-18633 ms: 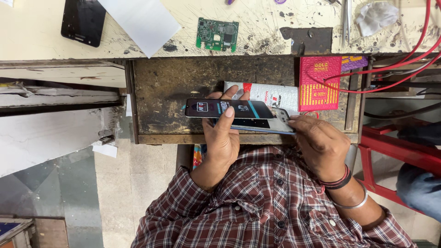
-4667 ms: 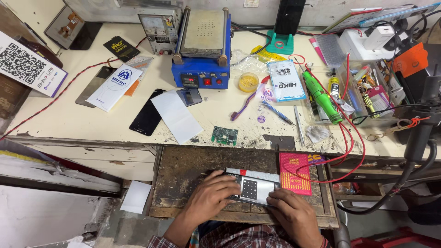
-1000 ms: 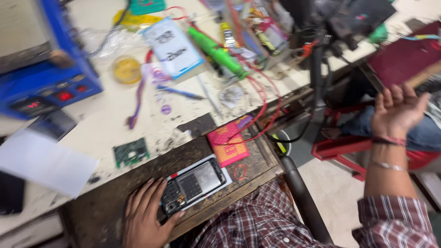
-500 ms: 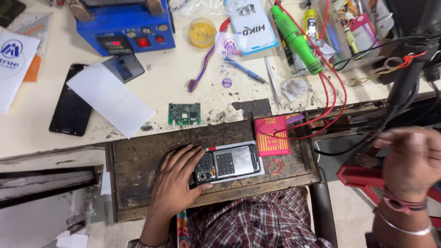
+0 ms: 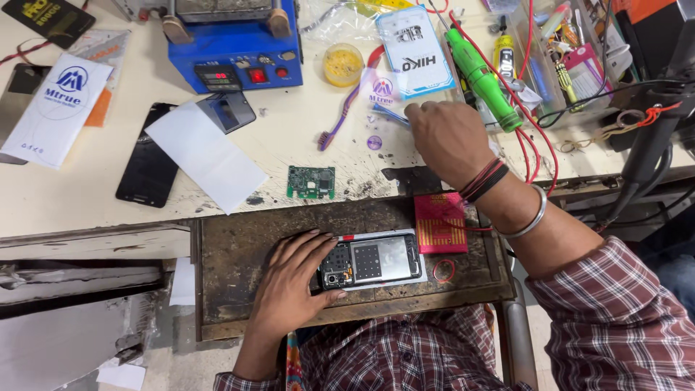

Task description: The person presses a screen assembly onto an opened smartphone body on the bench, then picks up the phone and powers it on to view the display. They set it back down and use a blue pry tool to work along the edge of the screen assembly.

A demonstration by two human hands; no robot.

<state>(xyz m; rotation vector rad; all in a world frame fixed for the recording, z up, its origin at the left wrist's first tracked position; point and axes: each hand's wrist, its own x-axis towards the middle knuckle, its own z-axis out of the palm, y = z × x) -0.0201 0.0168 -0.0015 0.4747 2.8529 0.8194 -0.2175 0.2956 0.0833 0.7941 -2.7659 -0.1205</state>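
Opened phone (image 5: 373,261), left hand (image 5: 293,286) steadying

**Bright, even light over a sharp view**

Light falls evenly from above and the cream benchtop (image 5: 304,145) shows bright, nearly washed out at the white paper sheet (image 5: 206,156). Shadows are soft and short, darkest inside the brown wooden tray (image 5: 239,246). The right hand (image 5: 449,137) is slightly motion-blurred. Edges bend a little, wide-angle style.
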